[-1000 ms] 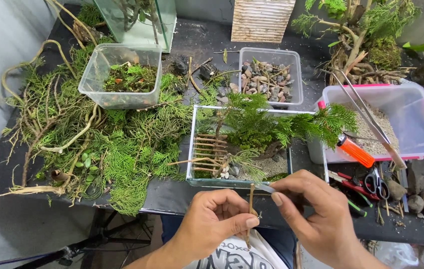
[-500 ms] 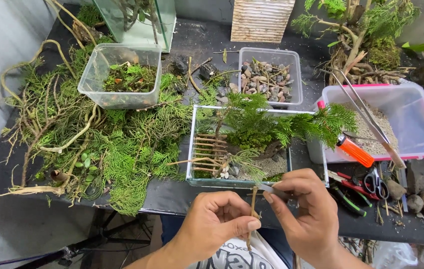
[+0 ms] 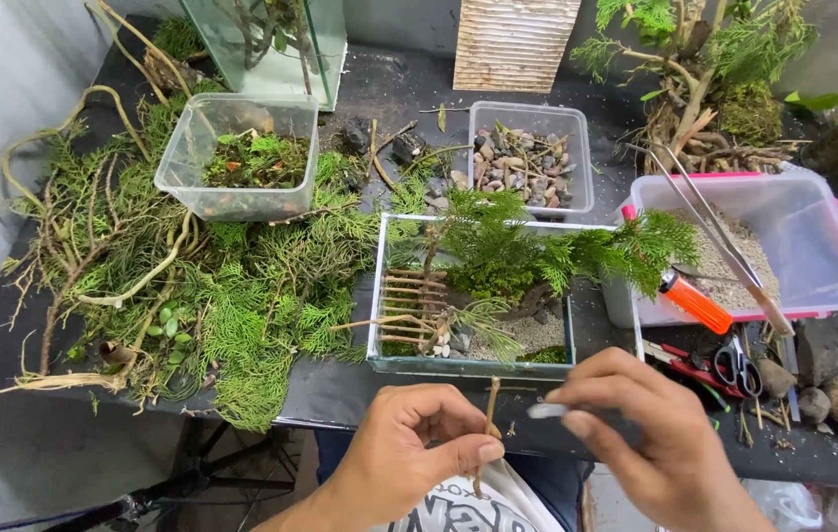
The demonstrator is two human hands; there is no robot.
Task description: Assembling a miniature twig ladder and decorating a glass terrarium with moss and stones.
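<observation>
My left hand (image 3: 419, 448) pinches a twig (image 3: 486, 429) upright at lower centre; my right hand (image 3: 650, 443) grips a small pale piece (image 3: 547, 411) beside it. The glass tank (image 3: 473, 366) sits just above, scissors (image 3: 734, 365) to the right.

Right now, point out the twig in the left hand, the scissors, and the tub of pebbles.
twig (image 3: 489, 409), head view, on its upper stem above the fingers.
scissors (image 3: 734, 363), head view, on the handle loops.
tub of pebbles (image 3: 529, 110), head view, on its far rim.
</observation>
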